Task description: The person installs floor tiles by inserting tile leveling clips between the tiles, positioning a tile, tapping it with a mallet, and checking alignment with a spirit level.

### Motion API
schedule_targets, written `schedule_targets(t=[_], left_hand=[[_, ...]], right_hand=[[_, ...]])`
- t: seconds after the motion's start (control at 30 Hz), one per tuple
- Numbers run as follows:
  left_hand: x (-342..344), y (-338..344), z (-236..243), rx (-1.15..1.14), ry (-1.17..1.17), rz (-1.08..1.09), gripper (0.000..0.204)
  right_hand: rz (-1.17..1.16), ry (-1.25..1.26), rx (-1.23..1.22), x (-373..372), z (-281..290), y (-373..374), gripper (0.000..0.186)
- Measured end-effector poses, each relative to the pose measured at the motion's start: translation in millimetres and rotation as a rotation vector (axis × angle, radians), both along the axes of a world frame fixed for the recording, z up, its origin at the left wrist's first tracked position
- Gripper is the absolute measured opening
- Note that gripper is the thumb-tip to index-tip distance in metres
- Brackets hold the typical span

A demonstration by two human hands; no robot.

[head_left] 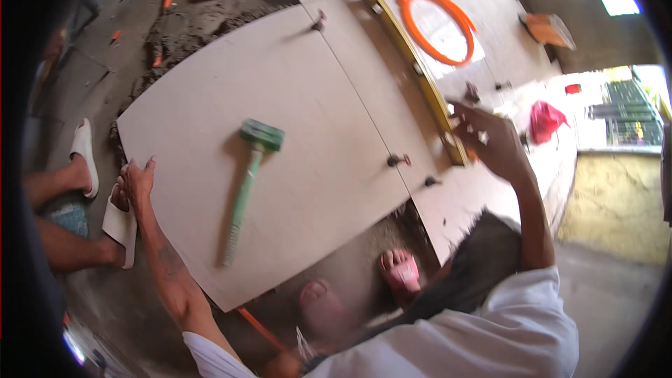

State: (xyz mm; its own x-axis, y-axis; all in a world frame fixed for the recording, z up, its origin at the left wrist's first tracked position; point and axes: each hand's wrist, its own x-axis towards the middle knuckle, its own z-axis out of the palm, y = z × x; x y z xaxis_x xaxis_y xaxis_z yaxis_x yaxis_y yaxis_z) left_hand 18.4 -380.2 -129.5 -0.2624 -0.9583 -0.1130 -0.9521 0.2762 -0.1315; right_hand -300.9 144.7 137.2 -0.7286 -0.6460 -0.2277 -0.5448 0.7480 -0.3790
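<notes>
A large pale floor tile [280, 98] lies across the middle, with a green-headed mallet [262, 135] resting on it, its light green handle toward me. At the tile's left edge my left hand [138, 180] is closed on the rim, thumb on the upper side and fingers curled over the outer side. My right hand [490, 141] hovers at the near end of a yellow spirit level [413, 63]; its fingers are bent and apart, and whether they touch the level I cannot tell. Small dark and red tile levelling clips [397, 160] stand along the seams.
An orange hose coil [470, 31] lies on the far tiles. A pink bag [546, 122] and a brick-coloured block [548, 30] are at the right. Rough mortar [203, 14] borders the tile at the far left. Another person's feet in white slippers [122, 227] stand close at the left.
</notes>
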Motion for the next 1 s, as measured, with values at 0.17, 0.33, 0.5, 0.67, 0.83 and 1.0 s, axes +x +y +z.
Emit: schedule_targets(t=[0.17, 0.33, 0.5, 0.67, 0.83, 1.0], left_hand=[[10, 78, 2, 0.018, -0.051, -0.071, 0.076], [34, 122, -2, 0.064, 0.042, -0.153, 0.075], [61, 150, 11, 0.150, 0.072, 0.112, 0.069], [106, 197, 2, 0.288, 0.117, -0.127, 0.056], [131, 218, -3, 0.252, 0.321, -0.167, 0.045], [123, 222, -6, 0.283, 0.332, -0.168, 0.052]], right_hand=[[-0.258, 0.141, -0.118, -58, -45, 58, 0.019], [-0.146, 0.237, -0.110, -112, -126, 100, 0.025], [-0.029, 0.304, 0.016, -149, -225, 58, 0.067], [-0.202, 0.174, -0.184, -188, -269, 38, 0.026], [-0.246, 0.351, -0.153, -210, -285, 51, 0.021], [-0.193, 0.015, -0.793, -236, -272, 68, 0.009]])
